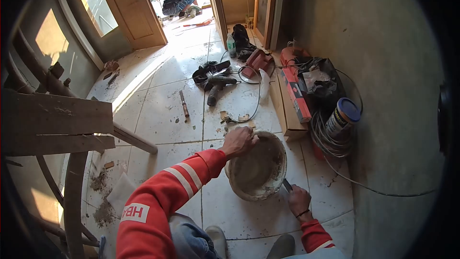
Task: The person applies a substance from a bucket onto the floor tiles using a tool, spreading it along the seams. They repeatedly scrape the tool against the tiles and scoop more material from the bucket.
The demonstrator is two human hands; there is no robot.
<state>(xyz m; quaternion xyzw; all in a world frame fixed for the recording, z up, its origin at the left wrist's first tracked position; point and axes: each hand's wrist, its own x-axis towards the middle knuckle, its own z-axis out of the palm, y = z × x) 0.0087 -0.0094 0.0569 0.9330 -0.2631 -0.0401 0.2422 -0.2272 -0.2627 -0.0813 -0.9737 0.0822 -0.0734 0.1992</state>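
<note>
Bending low over the tiled floor (pixel 163 152), between the grey wall (pixel 388 96) on the right and the wooden stand (pixel 52 122) on the left. Working over the bucket (pixel 279 178), standing on the tiles just ahead of the shoes (pixel 281 247); having open tile from its left edge toward the stand. Meeting tighter room at its far right edge, facing the near end of the cardboard box (pixel 286 117). Seeing the drill (pixel 219 81) lying farther off, well apart from the rim. Closing the left hand (pixel 239 141) on the bucket's far rim. Curling the right hand (pixel 299 201) beside the near right rim. Noticing the chisel-like tool (pixel 185 107) lying amid bare tile. Gripping, right-handed, the dark handle (pixel 287 185), slanting toward the bucket.
</note>
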